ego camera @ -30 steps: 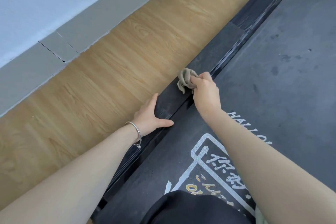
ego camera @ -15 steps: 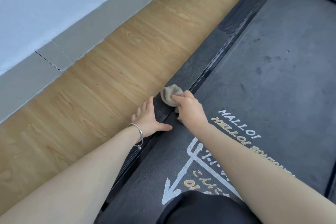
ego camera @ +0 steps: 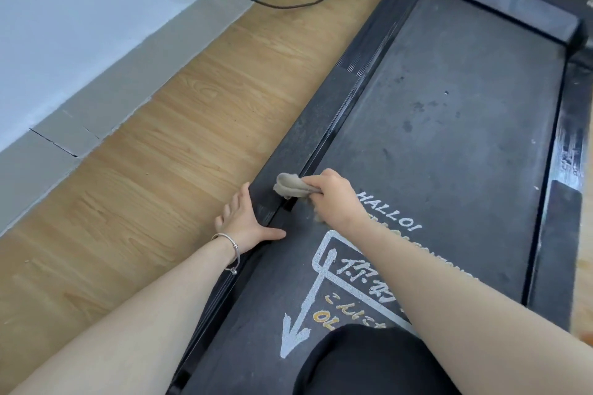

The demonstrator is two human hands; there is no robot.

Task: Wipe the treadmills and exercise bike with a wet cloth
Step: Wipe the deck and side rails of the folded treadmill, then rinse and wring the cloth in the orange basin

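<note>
A black treadmill lies flat on the floor, its dusty belt printed with white and yellow lettering. My right hand is closed on a bunched grey-beige cloth, pressing it onto the left side rail beside the belt's edge. My left hand, with a silver bracelet on the wrist, rests flat and spread on the same rail just nearer to me, thumb on the belt side. No exercise bike is in view.
Wood-look floor runs along the treadmill's left, bounded by a grey skirting and white wall. A black power cable trails across the floor to the treadmill's far end. A dark-clothed knee rests on the belt.
My right hand has drawn the cloth back along the left rail towards me, close to my left hand. The view has tilted up, showing the treadmill's far end. My left hand stayed put.
</note>
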